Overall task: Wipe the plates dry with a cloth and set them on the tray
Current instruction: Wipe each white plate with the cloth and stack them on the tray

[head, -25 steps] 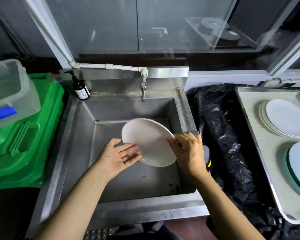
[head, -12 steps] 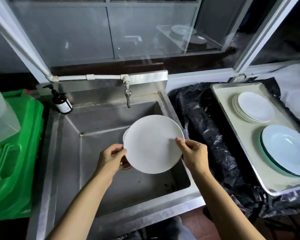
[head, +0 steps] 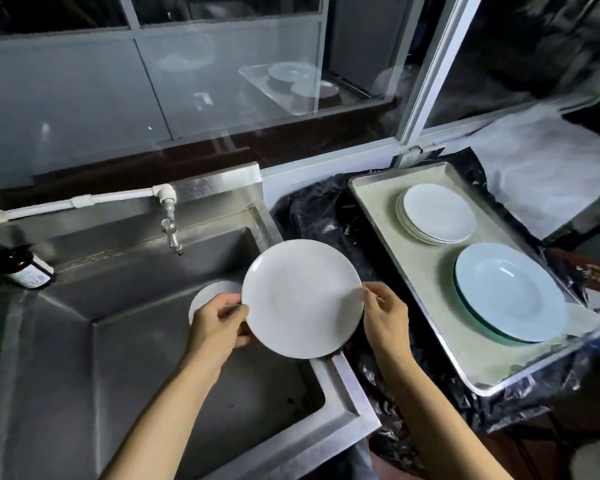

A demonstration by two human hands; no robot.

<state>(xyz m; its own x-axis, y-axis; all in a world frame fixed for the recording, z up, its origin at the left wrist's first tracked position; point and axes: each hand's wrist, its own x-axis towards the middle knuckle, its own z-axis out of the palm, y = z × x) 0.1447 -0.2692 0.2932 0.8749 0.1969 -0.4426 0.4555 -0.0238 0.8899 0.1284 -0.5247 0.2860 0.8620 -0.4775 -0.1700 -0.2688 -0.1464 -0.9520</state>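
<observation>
Both hands (head: 219, 323) (head: 385, 317) pinching white plate (head: 302, 299)

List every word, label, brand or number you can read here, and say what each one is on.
None can be read.
Brown pump bottle beside the sink: a white label with print, too small and blurred to read.
Dark object at the right edge: faint marks, too blurred to read.
The plates and the tray show no writing.

Dim, window glare, edges blurred w/ fisheye warp
</observation>
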